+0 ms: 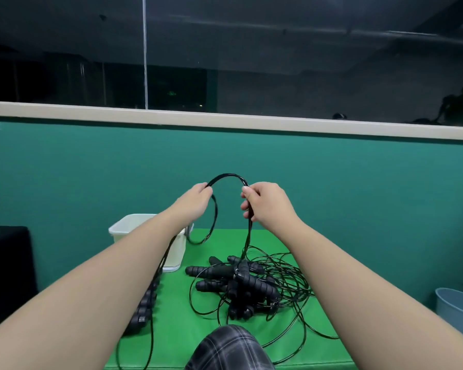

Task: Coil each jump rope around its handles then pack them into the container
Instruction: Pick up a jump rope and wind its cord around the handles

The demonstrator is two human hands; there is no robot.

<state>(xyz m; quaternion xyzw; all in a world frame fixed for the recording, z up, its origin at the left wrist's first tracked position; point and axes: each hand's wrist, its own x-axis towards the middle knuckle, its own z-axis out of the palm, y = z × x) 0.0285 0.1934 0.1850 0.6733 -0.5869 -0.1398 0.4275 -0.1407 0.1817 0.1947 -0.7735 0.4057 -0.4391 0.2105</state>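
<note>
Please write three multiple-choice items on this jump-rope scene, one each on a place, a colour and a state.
1. Where does the white container stand?
A. on the table's far left part
B. on the floor at the right
C. on the window ledge

2. What colour is the table top?
A. blue
B. green
C. grey

3. How is the cord held?
A. flat under one palm
B. between both hands, arched above the table
C. by nobody

Answers:
1. A, it sits left of the pile of handles.
2. B, the top is bright green.
3. B, the left hand and right hand each grip it.
</note>
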